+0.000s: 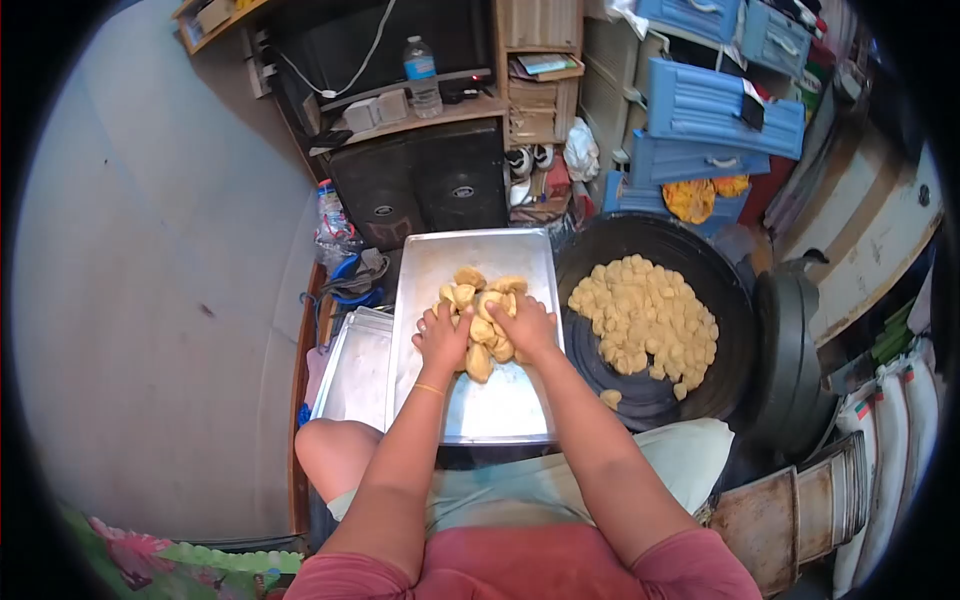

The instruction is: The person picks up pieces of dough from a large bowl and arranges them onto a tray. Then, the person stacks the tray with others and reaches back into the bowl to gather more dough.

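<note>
A rectangular metal tray [425, 262] lies before me with a heap of pale yellow dough pieces [479, 362] in its middle. My left hand [443, 338] presses on the heap's left side, fingers curved over the pieces and a thin yellow band at the wrist. From the right, my right hand [528, 327] cups the same heap, its thumb and fingers closed around pieces. Some of the dough is hidden under both palms. Right of the tray, a round black basin [738, 300] holds many more dough pieces [650, 310], one lying apart near its front.
A second metal tray [358, 365] sits partly under the first, on the left. Blue drawers [720, 105] stand behind the basin, and a black speaker [420, 185] is behind the tray. Stacked stained trays [780, 520] lie at the lower right. A water bottle [422, 80] stands on the shelf.
</note>
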A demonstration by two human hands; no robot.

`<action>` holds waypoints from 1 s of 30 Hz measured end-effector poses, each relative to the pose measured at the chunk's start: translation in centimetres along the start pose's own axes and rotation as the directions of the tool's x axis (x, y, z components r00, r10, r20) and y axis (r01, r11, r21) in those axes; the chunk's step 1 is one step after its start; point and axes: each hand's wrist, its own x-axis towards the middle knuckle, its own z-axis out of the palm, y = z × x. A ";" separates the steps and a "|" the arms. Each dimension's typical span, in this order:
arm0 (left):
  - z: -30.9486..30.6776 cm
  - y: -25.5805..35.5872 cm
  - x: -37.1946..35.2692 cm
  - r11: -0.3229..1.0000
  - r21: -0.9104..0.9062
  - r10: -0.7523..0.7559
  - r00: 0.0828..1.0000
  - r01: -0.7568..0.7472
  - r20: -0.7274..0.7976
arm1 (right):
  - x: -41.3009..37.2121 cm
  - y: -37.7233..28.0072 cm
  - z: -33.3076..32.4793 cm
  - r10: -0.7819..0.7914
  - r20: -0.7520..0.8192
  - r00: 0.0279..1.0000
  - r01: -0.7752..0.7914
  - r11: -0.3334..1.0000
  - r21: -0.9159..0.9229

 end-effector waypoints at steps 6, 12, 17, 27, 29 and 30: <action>0.2 -4.4 4.3 0.389 -0.921 0.036 0.999 0.000 0.016 | 5.0 1.4 0.1 -0.127 -0.141 0.982 0.163 0.943 0.290; -4.5 -3.4 7.9 0.544 -0.829 -0.067 0.978 -0.130 -0.198 | 10.5 -2.9 1.0 -0.324 -0.032 0.946 0.320 0.943 -0.090; -2.9 -4.3 13.1 0.789 -0.502 0.189 0.917 -0.355 -0.352 | 13.5 -4.3 4.2 -0.418 0.280 0.864 0.491 0.822 -0.288; -1.9 -4.5 16.9 0.903 -0.345 0.166 0.949 -0.255 -0.267 | 16.2 -7.2 4.7 -0.277 0.249 0.928 0.328 0.924 -0.194; -2.2 -5.0 16.1 0.903 -0.297 0.279 0.949 -0.311 -0.146 | 14.9 -6.2 4.4 -0.286 0.172 0.943 0.323 0.913 -0.249; -2.2 -4.7 15.6 0.912 -0.277 0.265 0.950 -0.302 -0.164 | 12.7 -6.6 2.5 -0.373 0.221 0.901 0.404 0.907 -0.118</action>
